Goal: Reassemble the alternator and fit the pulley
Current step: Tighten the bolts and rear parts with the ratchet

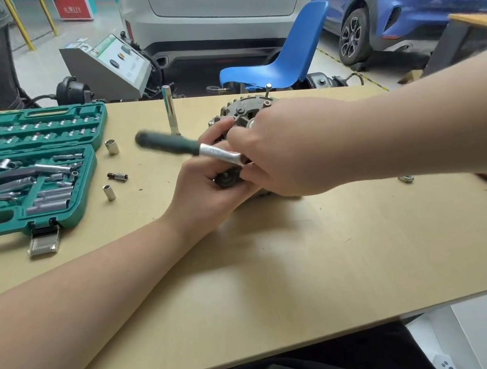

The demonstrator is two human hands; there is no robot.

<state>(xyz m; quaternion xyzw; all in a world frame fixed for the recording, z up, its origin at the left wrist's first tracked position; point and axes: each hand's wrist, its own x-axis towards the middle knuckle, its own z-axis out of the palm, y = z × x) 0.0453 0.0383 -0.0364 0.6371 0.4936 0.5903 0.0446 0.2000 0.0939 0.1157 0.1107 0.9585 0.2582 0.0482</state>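
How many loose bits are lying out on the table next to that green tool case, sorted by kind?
Short silver sockets: 2
Dark bit adapter: 1
Tall silver socket standing upright: 1
Nut: 1
Total: 5
The ratchet and alternator, held in hand, are not counted.

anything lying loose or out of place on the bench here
Yes: two sockets and a small adapter lie loose on the table beside the open socket case, and a nut sits alone at the right.
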